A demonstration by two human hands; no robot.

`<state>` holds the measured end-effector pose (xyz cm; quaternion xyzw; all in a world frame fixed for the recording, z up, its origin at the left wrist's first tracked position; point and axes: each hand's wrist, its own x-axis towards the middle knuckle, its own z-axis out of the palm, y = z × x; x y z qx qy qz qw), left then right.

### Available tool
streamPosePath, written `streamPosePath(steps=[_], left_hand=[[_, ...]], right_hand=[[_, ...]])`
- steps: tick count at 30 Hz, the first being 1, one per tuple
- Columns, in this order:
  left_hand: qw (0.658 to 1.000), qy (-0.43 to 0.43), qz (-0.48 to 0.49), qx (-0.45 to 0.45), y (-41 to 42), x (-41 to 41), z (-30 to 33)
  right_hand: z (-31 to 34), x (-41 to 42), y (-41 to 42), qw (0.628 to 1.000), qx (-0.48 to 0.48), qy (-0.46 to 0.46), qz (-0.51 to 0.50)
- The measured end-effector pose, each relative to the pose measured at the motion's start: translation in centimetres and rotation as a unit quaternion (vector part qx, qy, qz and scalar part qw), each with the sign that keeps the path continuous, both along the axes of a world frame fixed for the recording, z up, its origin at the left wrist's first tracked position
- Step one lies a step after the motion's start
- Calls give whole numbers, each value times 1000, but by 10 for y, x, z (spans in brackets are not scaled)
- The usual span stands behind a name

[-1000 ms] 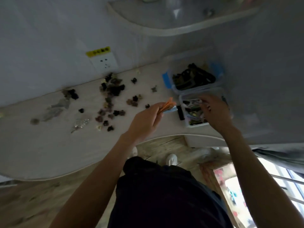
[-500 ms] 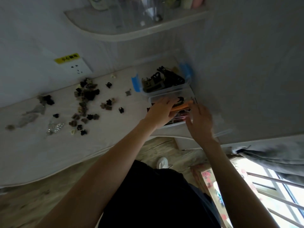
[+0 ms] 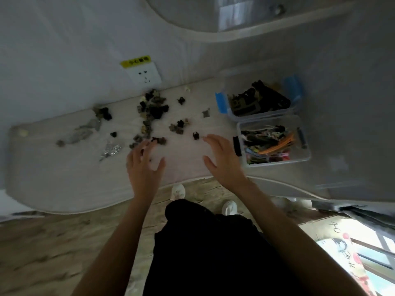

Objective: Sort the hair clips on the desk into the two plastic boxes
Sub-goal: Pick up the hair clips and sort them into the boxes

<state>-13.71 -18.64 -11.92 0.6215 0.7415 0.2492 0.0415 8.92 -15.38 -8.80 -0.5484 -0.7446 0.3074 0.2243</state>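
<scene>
We see both hands empty with fingers spread: left hand (image 3: 143, 167) over hair clips (image 3: 152, 110) left of the near box (image 3: 274, 144), right hand (image 3: 222, 159) just beside it on the bench (image 3: 64, 178).

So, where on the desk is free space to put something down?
Bare desk lies along the near edge, left of the left hand, and between it and the right hand. It is crowded further back: small clips cluster below the wall socket, and two boxes fill the right end.
</scene>
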Motion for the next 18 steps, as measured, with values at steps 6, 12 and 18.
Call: streamPosePath(steps=[6, 12, 18], left_hand=[[978, -47, 110, -172, -11, -66, -30], [978, -54, 7, -202, 24, -86, -38], [978, -53, -95, -180, 54, -88, -41]], right_hand=[[-43, -44, 55, 991, -79, -90, -58], [-54, -62, 109, 981, -116, -101, -122], [-53, -116, 71, 989, -143, 1, -35]])
